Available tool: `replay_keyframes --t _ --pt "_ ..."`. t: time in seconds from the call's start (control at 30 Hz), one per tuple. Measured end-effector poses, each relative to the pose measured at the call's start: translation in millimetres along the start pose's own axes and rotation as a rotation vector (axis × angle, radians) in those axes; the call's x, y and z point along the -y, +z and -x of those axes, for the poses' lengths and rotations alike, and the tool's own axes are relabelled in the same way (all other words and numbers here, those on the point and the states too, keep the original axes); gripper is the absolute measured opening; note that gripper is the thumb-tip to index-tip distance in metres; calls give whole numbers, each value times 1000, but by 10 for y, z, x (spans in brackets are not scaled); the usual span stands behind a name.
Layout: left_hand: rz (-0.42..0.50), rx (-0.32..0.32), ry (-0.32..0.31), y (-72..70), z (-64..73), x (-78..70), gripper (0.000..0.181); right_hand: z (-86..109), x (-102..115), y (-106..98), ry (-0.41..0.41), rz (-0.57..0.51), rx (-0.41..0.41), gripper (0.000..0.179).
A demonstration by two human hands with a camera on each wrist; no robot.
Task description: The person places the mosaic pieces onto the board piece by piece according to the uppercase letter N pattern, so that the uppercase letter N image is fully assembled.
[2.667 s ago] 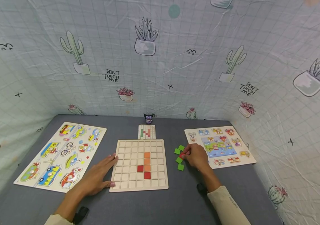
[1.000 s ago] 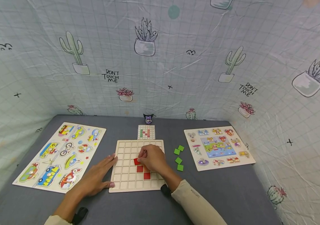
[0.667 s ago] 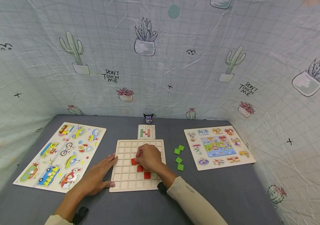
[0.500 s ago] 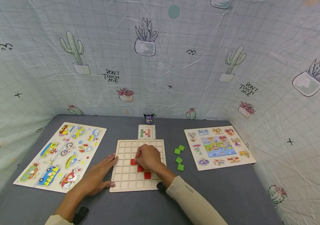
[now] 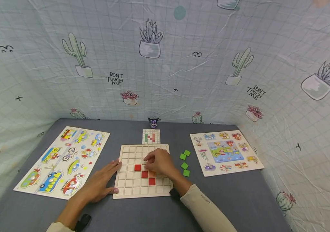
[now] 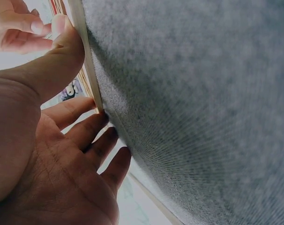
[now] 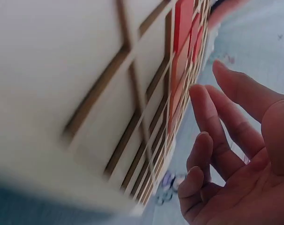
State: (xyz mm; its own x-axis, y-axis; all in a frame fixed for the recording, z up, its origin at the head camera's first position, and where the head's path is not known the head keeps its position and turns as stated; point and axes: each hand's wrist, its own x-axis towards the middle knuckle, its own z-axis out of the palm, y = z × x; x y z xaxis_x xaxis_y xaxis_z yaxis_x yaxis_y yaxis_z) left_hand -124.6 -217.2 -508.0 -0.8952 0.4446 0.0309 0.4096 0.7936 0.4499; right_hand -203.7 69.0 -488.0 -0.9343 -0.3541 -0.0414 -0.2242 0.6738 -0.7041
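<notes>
In the head view, a wooden grid board lies in front of the person. Three red square tiles sit in its cells on a diagonal: the upper-left tile, the middle tile and the lower tile. Orange tiles lie beside them, partly hidden under the right hand. The right hand hovers over the board with nothing in it; the right wrist view shows its thumb and index finger apart. Along the board's left edge rests the left hand, fingers extended, thumb on the near corner.
Several green tiles lie right of the board. Behind it are a small pattern card and a dark figurine. A vehicle puzzle board lies at left, another picture puzzle board at right.
The right hand took a red tile from beside the green ones, set it in a left-middle cell of the board, let go and drew back rightward. The left hand stayed put.
</notes>
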Motion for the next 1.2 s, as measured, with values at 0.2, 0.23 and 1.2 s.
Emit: replay_keyframes --t 0.2,0.23,1.2 --pt "-6 2 2 6 -5 9 99 95 -233 -228 -18 -36 -82 25" --pt "-8 3 1 7 -3 10 99 111 -276 -267 -16 -34 -99 25" --pt "-7 7 1 1 -2 -2 98 196 -1110 -983 284 221 -237 27"
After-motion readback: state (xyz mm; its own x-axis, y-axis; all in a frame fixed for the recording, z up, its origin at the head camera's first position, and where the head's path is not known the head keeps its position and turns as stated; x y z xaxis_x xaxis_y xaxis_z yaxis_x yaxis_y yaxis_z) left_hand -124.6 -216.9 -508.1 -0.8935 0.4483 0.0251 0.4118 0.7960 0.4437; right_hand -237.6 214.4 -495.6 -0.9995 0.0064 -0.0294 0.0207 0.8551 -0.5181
